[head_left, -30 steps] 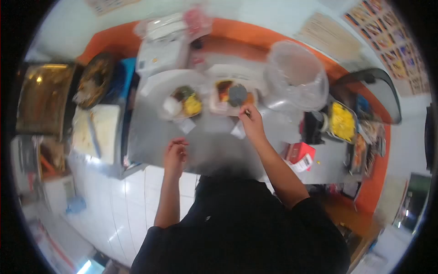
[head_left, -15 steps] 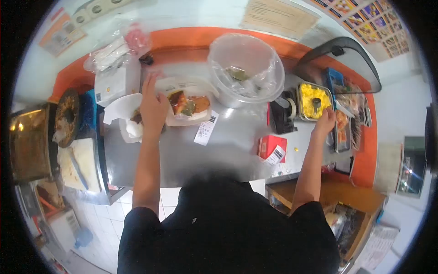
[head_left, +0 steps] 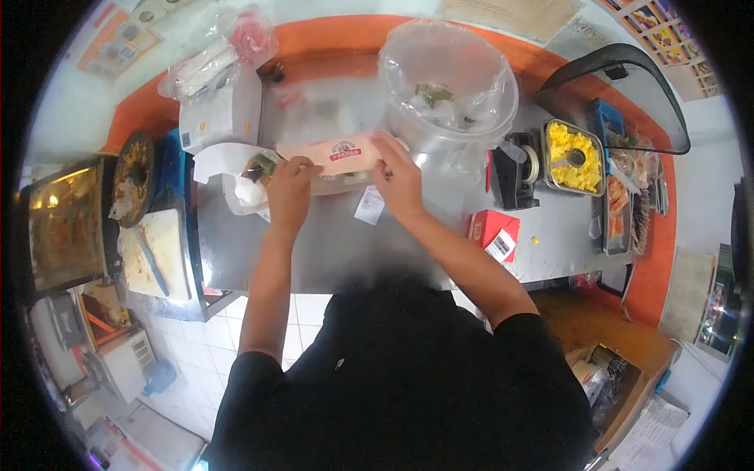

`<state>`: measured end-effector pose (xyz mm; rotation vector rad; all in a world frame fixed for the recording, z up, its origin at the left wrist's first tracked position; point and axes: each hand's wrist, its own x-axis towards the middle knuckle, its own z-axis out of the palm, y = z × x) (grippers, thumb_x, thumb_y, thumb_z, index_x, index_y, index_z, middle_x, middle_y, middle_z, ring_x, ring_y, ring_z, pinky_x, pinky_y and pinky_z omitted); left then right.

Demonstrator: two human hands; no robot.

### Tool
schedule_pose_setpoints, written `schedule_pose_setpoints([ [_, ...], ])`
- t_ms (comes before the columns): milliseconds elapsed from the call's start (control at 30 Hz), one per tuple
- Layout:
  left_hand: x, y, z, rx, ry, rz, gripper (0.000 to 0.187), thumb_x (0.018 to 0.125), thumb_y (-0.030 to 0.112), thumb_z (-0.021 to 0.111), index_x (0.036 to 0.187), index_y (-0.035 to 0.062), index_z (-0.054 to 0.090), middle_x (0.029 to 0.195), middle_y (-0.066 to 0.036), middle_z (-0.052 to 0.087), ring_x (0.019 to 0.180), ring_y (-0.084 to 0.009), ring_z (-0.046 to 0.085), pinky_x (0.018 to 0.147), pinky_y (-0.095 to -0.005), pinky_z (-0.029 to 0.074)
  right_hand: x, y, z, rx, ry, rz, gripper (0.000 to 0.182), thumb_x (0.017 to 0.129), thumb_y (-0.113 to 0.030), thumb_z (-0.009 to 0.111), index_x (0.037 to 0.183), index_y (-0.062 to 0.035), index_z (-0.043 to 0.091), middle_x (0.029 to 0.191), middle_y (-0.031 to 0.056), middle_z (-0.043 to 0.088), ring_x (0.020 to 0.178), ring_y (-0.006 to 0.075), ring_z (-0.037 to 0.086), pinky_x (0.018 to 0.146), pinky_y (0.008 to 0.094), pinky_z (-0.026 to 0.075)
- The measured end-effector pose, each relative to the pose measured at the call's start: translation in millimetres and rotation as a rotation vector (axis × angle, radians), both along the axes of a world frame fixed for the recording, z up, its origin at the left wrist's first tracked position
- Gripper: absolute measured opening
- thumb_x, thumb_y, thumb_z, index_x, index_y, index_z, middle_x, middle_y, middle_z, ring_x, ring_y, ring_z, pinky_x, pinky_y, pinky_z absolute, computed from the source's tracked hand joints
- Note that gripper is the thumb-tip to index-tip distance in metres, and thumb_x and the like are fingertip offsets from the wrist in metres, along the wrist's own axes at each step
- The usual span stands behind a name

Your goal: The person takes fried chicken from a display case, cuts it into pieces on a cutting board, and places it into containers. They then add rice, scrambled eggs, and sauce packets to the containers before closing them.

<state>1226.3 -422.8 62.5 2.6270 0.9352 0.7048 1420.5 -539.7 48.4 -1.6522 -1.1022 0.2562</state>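
Observation:
A paper takeaway box (head_left: 334, 159) lies on the steel counter in front of me, its lid with a dark and red printed logo folded down over it. My left hand (head_left: 290, 187) grips the lid's left front corner, fingers bent. At the right end, my right hand (head_left: 398, 174) holds the box with the fingers over the lid and the thumb near the front edge. Most of the food inside is hidden by the lid. Left of my left hand sits a second, open takeaway box (head_left: 242, 206) with food and something white in it. A printed receipt (head_left: 369, 206) lies just in front of the closed box.
A large clear tub lined with plastic (head_left: 448, 133) stands behind my right hand. Further right are a black tape dispenser (head_left: 516, 177), a tray of yellow food (head_left: 575, 157) and a red box (head_left: 493, 233). A knife (head_left: 151, 263) rests on a cutting board (head_left: 169, 271) at left.
My right hand has come from the yellow food tray to the takeaway box. The box's lid, open before, is now folded over the food. My left hand has moved down onto the lid.

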Motion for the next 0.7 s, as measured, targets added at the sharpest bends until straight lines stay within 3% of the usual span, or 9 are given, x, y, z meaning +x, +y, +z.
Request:
schedule_pose_setpoints([
  [167, -6.4, -14.5, -11.6, 0.201, -0.06, -0.119, 0.029, 0.07, 0.004, 0.065, 0.094, 0.0171, 0.076, 0.096, 0.002, 0.066, 0.091, -0.0262, 0.057, 0.08, -0.041, 0.049, 23.6, -22.0, -59.1, -0.092, -0.202, -0.126, 0.039, 0.079, 0.004, 0.064, 0.118, -0.0039, 0.068, 0.125, 0.0129, 0.064, 0.106, 0.0285, 0.063, 0.077, 0.0308, 0.055],
  [200, -5.4, -17.5, -12.1, 0.25, -0.071, -0.132, 0.031, 0.069, 0.005, 0.065, 0.095, 0.0177, 0.076, 0.095, 0.002, 0.066, 0.092, -0.0264, 0.057, 0.081, -0.0412, 0.049, 24.1, -27.2, -54.0, -0.113, -0.202, -0.106, 0.04, 0.076, 0.005, 0.063, 0.114, -0.0036, 0.069, 0.123, 0.0133, 0.063, 0.109, 0.0319, 0.061, 0.091, 0.0369, 0.051],
  [300, -1.1, -27.9, -24.6, 0.125, -0.216, -0.206, 0.032, 0.068, 0.006, 0.065, 0.095, 0.0185, 0.076, 0.095, 0.0, 0.066, 0.095, -0.0272, 0.058, 0.082, -0.0414, 0.05, 31.7, -44.0, -55.9, -0.12, -0.067, 0.047, 0.042, 0.074, 0.006, 0.063, 0.115, -0.0026, 0.068, 0.124, 0.0141, 0.063, 0.111, 0.0327, 0.059, 0.093, 0.0382, 0.05],
  [400, -0.3, -43.5, -32.4, 0.018, -0.292, -0.187, 0.034, 0.066, 0.005, 0.066, 0.097, 0.0182, 0.076, 0.096, -0.003, 0.066, 0.095, -0.0287, 0.059, 0.082, -0.0413, 0.05, 32.6, -66.6, -59.8, -0.141, -0.097, 0.024, 0.044, 0.074, 0.007, 0.06, 0.116, -0.0046, 0.068, 0.124, 0.013, 0.064, 0.112, 0.0291, 0.06, 0.091, 0.0383, 0.05],
  [500, -3.2, -55.4, -38.7, 0.062, -0.296, -0.186, 0.037, 0.067, 0.004, 0.068, 0.1, 0.0172, 0.075, 0.098, -0.004, 0.066, 0.094, -0.0299, 0.06, 0.082, -0.0405, 0.051, 23.2, -83.5, -64.3, -0.109, -0.112, -0.089, 0.042, 0.074, 0.007, 0.062, 0.114, -0.0055, 0.068, 0.121, 0.0125, 0.066, 0.111, 0.0305, 0.06, 0.091, 0.0383, 0.049],
  [600, -15.4, -72.8, -63.2, 0.06, -0.25, -0.104, 0.033, 0.072, 0.003, 0.071, 0.103, 0.0142, 0.074, 0.101, -0.008, 0.067, 0.097, -0.0332, 0.062, 0.085, -0.0402, 0.052, 23.8, -79.4, -70.1, -0.118, -0.155, -0.174, 0.038, 0.074, 0.002, 0.068, 0.112, -0.0062, 0.069, 0.116, 0.0125, 0.067, 0.11, 0.0309, 0.061, 0.093, 0.0392, 0.048],
  [700, -24.4, -87.7, -104.5, -0.113, -0.314, 0.259, 0.031, 0.075, 0.011, 0.077, 0.106, 0.0099, 0.073, 0.105, -0.012, 0.068, 0.103, -0.0364, 0.061, 0.087, -0.0456, 0.051, 25.0, -71.5, -86.2, -0.192, -0.175, -0.232, 0.036, 0.074, -0.004, 0.073, 0.109, -0.0059, 0.07, 0.111, 0.0131, 0.069, 0.11, 0.031, 0.062, 0.099, 0.04, 0.046],
])
